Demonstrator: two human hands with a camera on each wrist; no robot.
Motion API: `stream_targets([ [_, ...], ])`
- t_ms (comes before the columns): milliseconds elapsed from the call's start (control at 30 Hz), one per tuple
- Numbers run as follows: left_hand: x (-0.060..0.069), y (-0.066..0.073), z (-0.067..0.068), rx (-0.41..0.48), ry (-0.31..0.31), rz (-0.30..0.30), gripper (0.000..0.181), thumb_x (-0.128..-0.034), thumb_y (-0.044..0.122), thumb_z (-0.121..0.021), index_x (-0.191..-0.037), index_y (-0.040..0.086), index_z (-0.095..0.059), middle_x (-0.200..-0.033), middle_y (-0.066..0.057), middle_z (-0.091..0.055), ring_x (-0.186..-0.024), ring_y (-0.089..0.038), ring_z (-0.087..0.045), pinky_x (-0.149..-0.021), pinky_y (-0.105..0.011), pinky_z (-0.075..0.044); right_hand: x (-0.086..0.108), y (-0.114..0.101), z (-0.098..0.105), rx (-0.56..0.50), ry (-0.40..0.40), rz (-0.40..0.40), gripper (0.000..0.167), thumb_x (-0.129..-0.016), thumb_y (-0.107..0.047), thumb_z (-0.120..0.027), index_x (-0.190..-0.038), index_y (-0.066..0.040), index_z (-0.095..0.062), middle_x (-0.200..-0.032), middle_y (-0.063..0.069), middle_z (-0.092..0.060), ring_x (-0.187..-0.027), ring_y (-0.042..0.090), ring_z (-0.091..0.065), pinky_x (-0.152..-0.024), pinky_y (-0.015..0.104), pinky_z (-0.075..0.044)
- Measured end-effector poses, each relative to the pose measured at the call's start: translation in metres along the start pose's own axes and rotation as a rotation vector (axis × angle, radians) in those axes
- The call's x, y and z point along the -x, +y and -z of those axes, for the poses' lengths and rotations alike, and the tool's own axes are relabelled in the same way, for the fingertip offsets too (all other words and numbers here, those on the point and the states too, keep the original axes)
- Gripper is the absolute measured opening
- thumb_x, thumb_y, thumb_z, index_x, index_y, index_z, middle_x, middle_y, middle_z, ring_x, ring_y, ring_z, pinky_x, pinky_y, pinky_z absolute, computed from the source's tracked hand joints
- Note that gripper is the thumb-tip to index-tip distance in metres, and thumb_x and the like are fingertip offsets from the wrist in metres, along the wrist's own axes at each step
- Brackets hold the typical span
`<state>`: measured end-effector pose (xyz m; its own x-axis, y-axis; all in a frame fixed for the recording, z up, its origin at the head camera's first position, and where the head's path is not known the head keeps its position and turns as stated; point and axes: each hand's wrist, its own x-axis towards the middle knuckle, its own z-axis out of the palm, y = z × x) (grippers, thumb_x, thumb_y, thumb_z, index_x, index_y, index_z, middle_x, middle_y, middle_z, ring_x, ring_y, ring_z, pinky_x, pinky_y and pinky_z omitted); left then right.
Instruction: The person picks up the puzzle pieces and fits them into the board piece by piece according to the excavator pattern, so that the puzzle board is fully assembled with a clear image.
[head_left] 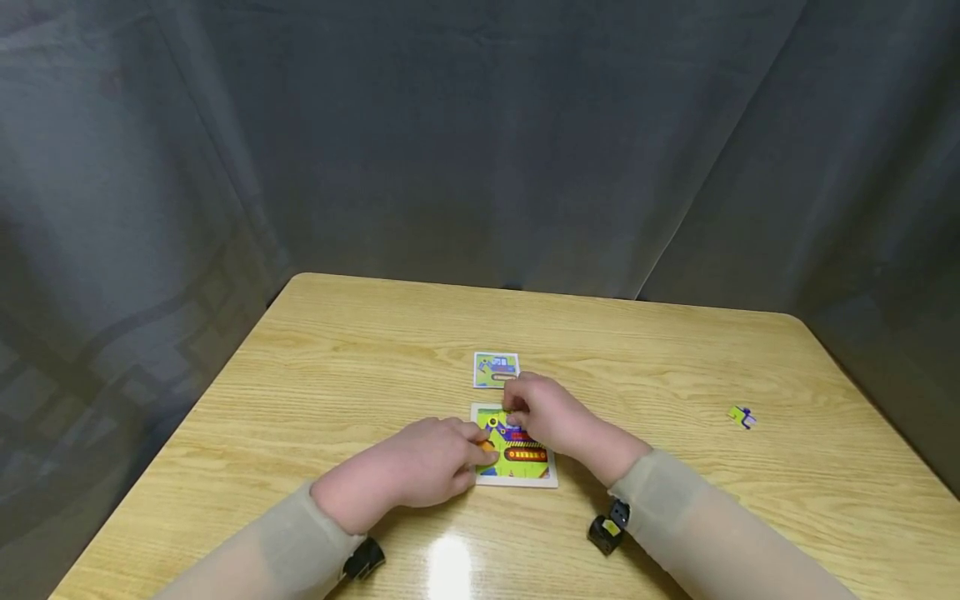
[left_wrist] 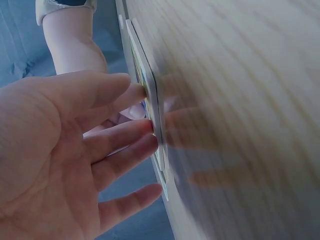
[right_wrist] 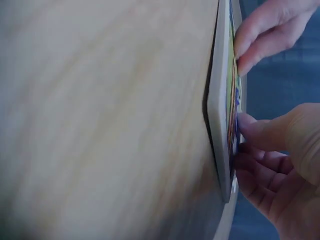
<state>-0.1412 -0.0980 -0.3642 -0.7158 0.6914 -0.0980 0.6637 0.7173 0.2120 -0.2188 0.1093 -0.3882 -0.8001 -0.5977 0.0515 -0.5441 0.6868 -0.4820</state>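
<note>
A jigsaw puzzle (head_left: 525, 468) in a white frame, with a digger picture on yellow-green, lies flat on the table. My left hand (head_left: 431, 461) rests its extended fingertips on the puzzle's left side; in the left wrist view the fingers (left_wrist: 127, 132) reach over the frame's edge. At the upper right part of the picture, my right hand (head_left: 551, 412) pinches a puzzle piece against the board, mostly hidden by the fingers. The right wrist view has its thumb (right_wrist: 260, 131) and curled fingers at the puzzle's surface. Just beyond the puzzle lies a small picture card (head_left: 491, 367) with a similar digger.
One loose puzzle piece (head_left: 742, 417), yellow-green and purple, lies apart on the right of the wooden table (head_left: 360, 350). Dark grey curtains (head_left: 480, 150) hang behind the table and along its sides. Each wrist wears a small black camera (head_left: 604, 533).
</note>
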Motion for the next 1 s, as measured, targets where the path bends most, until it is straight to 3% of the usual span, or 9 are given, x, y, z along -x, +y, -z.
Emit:
stream_targets([
  [167, 0.001, 0.001, -0.001, 0.000, 0.007, 0.004, 0.037, -0.0967, 0.021, -0.061, -0.133, 0.021, -0.065, -0.142, -0.003, -0.054, -0.130, -0.022, -0.048, -0.105, -0.043, -0.040, 0.007, -0.009, 0.001, 0.176, -0.007, 0.072, 0.010, -0.091, -0.001, -0.068, -0.088, -0.010, -0.069, -0.083, -0.004, -0.054, -0.072, 0.009, -0.051, -0.065, 0.025, -0.048],
  [367, 0.001, 0.000, 0.000, -0.002, -0.003, 0.022, 0.037, -0.0976, 0.021, -0.059, -0.134, 0.022, -0.064, -0.143, -0.004, -0.053, -0.131, -0.022, -0.048, -0.105, -0.044, -0.040, 0.018, -0.016, 0.006, 0.341, -0.049, 0.163, 0.022, -0.091, 0.007, -0.062, -0.099, -0.008, -0.075, -0.086, -0.003, -0.052, -0.074, 0.009, -0.049, -0.065, 0.024, -0.048],
  [633, 0.001, 0.001, -0.001, -0.007, -0.015, 0.045, 0.037, -0.0978, 0.023, -0.059, -0.134, 0.023, -0.064, -0.144, -0.003, -0.052, -0.132, -0.022, -0.047, -0.105, -0.047, -0.040, 0.024, -0.010, 0.007, 0.280, -0.057, 0.219, 0.030, -0.090, 0.009, -0.059, -0.111, -0.005, -0.074, -0.094, -0.001, -0.057, -0.084, 0.012, -0.050, -0.075, 0.027, -0.050],
  [867, -0.001, 0.004, -0.001, -0.045, 0.002, 0.035, 0.038, -0.0973, 0.024, -0.060, -0.135, 0.024, -0.064, -0.144, -0.003, -0.052, -0.132, -0.020, -0.047, -0.102, -0.047, -0.042, 0.027, -0.007, 0.009, 0.311, -0.066, 0.201, 0.038, -0.086, 0.010, -0.060, -0.119, -0.003, -0.072, -0.097, -0.004, -0.056, -0.083, 0.013, -0.045, -0.076, 0.031, -0.046],
  [1000, -0.001, 0.005, -0.002, -0.065, 0.010, 0.020, 0.038, -0.0967, 0.024, -0.061, -0.135, 0.024, -0.064, -0.143, -0.003, -0.053, -0.130, -0.020, -0.049, -0.101, -0.044, -0.044, 0.027, -0.006, 0.008, 0.297, -0.061, 0.176, 0.039, -0.085, 0.009, -0.061, -0.120, -0.004, -0.072, -0.101, -0.004, -0.056, -0.091, 0.015, -0.045, -0.083, 0.036, -0.043],
])
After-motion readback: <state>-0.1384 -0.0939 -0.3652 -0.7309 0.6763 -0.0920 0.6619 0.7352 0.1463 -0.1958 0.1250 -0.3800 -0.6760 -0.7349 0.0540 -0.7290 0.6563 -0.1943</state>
